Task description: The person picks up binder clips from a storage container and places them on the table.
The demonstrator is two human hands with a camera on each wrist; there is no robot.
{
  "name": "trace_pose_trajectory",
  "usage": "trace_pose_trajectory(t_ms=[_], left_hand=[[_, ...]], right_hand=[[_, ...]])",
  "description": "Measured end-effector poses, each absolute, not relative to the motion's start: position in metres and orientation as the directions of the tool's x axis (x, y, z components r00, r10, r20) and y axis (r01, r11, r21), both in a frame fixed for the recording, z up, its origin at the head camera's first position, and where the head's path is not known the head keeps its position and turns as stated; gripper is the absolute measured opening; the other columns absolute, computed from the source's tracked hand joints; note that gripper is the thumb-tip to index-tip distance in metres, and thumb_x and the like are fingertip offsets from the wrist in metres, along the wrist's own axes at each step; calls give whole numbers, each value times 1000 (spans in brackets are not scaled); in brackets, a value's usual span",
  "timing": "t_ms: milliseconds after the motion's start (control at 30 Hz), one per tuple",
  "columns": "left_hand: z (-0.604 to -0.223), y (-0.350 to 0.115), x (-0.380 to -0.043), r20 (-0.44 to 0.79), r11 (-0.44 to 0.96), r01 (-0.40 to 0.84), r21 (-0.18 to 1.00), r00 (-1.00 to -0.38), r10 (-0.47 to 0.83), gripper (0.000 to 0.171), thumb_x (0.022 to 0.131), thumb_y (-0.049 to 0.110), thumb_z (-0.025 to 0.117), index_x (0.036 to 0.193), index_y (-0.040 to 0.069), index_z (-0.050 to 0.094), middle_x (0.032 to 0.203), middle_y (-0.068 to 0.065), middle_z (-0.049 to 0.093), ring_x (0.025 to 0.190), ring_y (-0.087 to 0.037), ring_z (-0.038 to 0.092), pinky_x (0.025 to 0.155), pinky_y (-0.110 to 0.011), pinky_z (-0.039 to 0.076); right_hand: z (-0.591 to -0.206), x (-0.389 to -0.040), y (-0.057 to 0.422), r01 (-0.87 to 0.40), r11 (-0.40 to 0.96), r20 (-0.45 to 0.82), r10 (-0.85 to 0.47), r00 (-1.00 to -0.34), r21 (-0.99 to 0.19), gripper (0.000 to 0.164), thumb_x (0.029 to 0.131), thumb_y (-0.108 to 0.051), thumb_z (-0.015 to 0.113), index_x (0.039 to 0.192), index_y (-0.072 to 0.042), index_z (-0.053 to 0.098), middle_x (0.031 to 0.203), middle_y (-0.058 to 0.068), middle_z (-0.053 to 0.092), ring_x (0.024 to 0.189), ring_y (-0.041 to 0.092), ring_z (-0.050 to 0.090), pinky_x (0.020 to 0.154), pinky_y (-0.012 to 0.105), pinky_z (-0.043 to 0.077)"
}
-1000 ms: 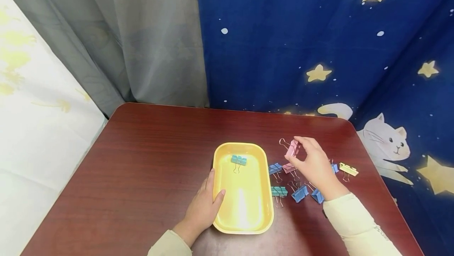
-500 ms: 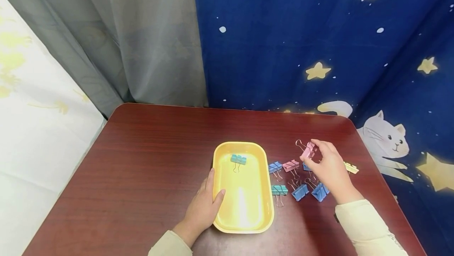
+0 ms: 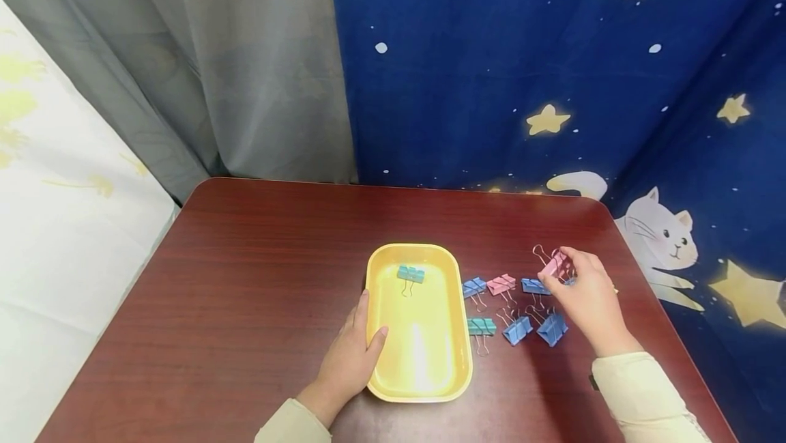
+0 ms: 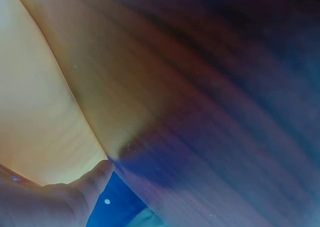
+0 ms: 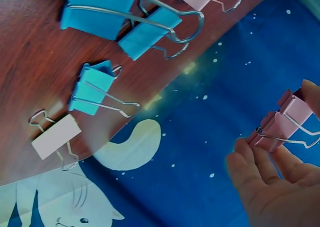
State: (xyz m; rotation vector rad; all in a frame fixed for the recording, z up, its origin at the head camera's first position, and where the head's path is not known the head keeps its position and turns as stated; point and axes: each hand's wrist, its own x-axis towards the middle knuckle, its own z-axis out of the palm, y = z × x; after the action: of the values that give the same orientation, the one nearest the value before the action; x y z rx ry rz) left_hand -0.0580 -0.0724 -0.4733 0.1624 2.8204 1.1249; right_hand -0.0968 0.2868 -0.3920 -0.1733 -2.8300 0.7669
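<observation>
In the head view my left hand (image 3: pixel 346 364) holds the yellow tray (image 3: pixel 424 354) by its left side, thumb over the rim. A teal binder clip (image 3: pixel 411 274) lies inside, near the tray's far end. The left wrist view has the tray's outer wall (image 4: pixel 40 97) and part of the left hand (image 4: pixel 55 202). My right hand (image 3: pixel 589 303) pinches a pink binder clip (image 3: pixel 555 264) between thumb and fingers, raised over the right part of the table. That pink clip (image 5: pixel 284 119) shows its wire handle in the right wrist view.
Right of the tray lie a teal clip (image 3: pixel 482 326), another pink clip (image 3: pixel 501 284) and several blue clips (image 3: pixel 518 331). A pale clip (image 5: pixel 56 136), mostly behind my right hand in the head view, lies farther right. Curtains (image 3: pixel 430 88) hang behind the brown table (image 3: pixel 264 259).
My right hand has moved right with the pink clip, uncovering blue clips and covering most of the pale one. The left hand and tray have stayed in place.
</observation>
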Motion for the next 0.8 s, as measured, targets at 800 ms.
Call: trace_pose_trajectory(t_ms=[800], left_hand=[[-475, -73, -59, -53, 725, 61, 686, -990, 134, 70, 99, 33, 51, 155, 8, 16, 147, -25, 38, 131, -42, 43, 102, -57, 38]], right_hand=[[-414, -80, 319, 176, 864, 73, 237, -969, -471, 64, 85, -21, 71, 129, 16, 44, 120, 38, 45, 108, 53, 46, 92, 66, 40]])
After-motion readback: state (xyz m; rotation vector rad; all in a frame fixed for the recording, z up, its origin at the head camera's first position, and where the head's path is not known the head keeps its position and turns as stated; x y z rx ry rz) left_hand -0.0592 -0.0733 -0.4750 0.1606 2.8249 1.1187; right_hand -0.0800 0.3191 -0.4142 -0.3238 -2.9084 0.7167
